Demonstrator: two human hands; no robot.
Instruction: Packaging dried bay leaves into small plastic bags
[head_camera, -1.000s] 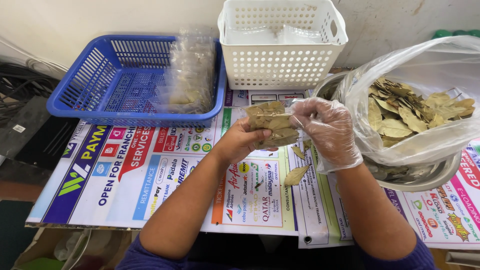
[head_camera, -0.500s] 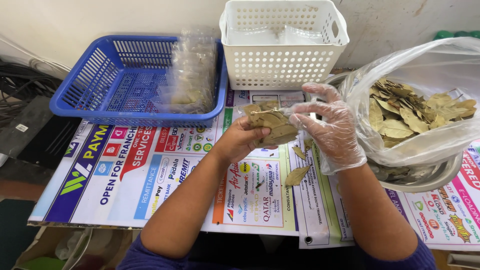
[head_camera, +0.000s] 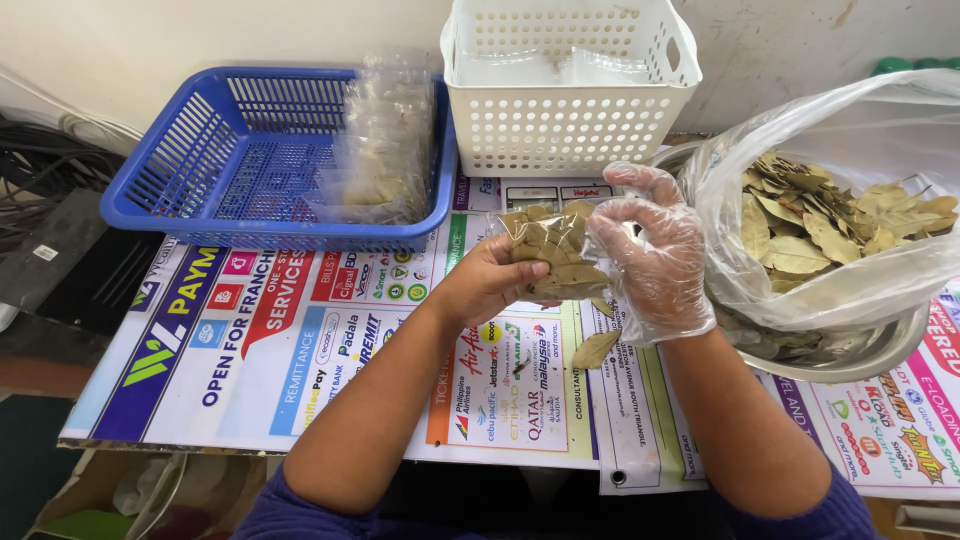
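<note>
Since a second ago the gloved right hand (head_camera: 655, 250) has lifted its fingers (head_camera: 640, 182) up and a bit away from the small clear packet of dry leaves (head_camera: 553, 255). Before, those fingers were down on the packet's right side. The packet itself has stayed in almost the same spot, held up over the printed sheet (head_camera: 300, 340) on the table.

The bare left hand (head_camera: 490, 283) has its fingers and thumb pressed together on the left side of the packet, so this hand is the one holding it. The right hand wears a thin see-through glove. Its fingers are curled and spread a little, just beside the packet's right edge. I cannot tell if they touch the plastic.

The packet lies between the two hands, left of the gloved one. It is tilted, with its long side running from upper left to lower right. Both hands are close to it, but the left is the one gripping.

One loose leaf (head_camera: 596, 349) lies on the sheet just under the hands. A big clear bag of leaves (head_camera: 830, 225) sits to the right in a metal bowl (head_camera: 850, 362). A blue basket (head_camera: 270, 150) with filled packets (head_camera: 385, 150) is to the left, and a white basket (head_camera: 570, 100) stands behind.
</note>
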